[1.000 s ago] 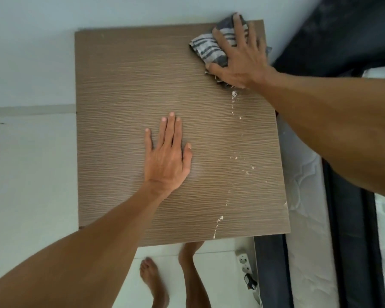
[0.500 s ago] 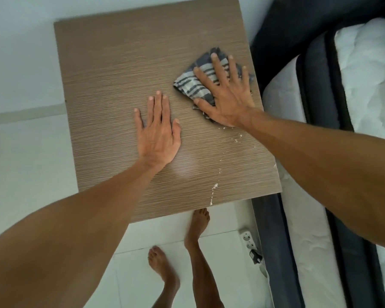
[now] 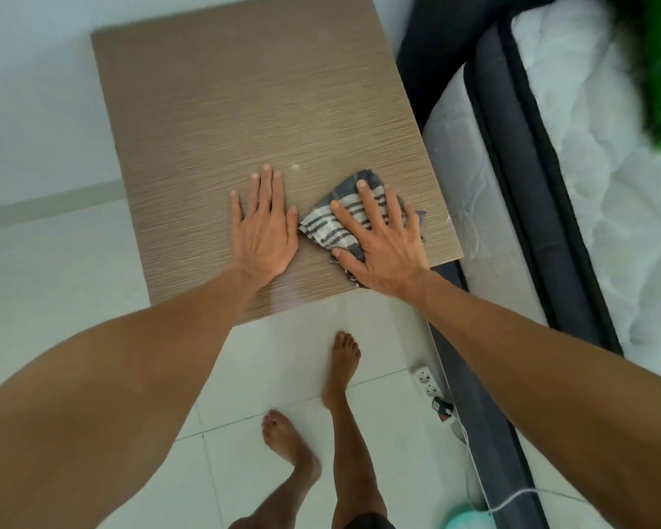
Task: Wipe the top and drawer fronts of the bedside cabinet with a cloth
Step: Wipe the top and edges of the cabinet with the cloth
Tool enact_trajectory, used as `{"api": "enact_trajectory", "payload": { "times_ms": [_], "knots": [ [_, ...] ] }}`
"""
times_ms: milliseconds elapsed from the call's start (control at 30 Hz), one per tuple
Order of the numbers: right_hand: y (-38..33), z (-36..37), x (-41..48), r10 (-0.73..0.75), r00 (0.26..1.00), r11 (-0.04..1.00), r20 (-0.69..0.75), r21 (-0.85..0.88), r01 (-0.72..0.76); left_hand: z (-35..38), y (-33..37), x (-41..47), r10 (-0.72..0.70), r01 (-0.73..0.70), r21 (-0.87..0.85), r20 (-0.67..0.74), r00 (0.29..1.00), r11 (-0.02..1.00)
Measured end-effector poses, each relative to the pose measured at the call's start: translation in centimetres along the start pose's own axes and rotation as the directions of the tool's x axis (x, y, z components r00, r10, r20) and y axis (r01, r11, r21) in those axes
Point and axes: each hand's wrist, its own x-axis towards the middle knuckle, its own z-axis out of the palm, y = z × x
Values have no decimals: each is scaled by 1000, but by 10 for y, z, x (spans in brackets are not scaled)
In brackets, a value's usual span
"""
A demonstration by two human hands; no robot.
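Note:
The bedside cabinet's brown wood-grain top (image 3: pixel 245 108) fills the upper middle of the head view. My right hand (image 3: pixel 382 246) lies flat, fingers spread, pressing a grey and white striped cloth (image 3: pixel 332 223) onto the top's near right corner. My left hand (image 3: pixel 264 231) rests flat and empty on the top just left of the cloth, almost touching it. The drawer fronts are hidden below the top.
A bed with a white mattress (image 3: pixel 588 185) and dark frame (image 3: pixel 519 223) runs along the cabinet's right side. A white power strip (image 3: pixel 428 379) with a cable lies on the white tiled floor (image 3: pixel 54 280). My bare feet (image 3: pixel 340 360) stand before the cabinet. A pale wall is behind.
My right hand has dragged the cloth from the far right corner down the right side to the near edge. The white crumbs along that side are gone. My left hand stayed flat.

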Motion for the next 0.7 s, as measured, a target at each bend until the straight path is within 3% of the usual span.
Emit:
{"api": "enact_trajectory", "payload": {
  "times_ms": [267,500,700],
  "knots": [
    [-12,1,-73,-41,997,999,59,-7,42,-3,12,-32,56,-57,2,58,997,998],
    [18,-4,-141,-117,981,992,157,-32,124,-11,36,-39,113,-113,-4,156,981,994],
    [69,-29,-134,93,993,992,69,82,-99,-18,59,-15,134,-135,-4,177,975,991]
  ]
}}
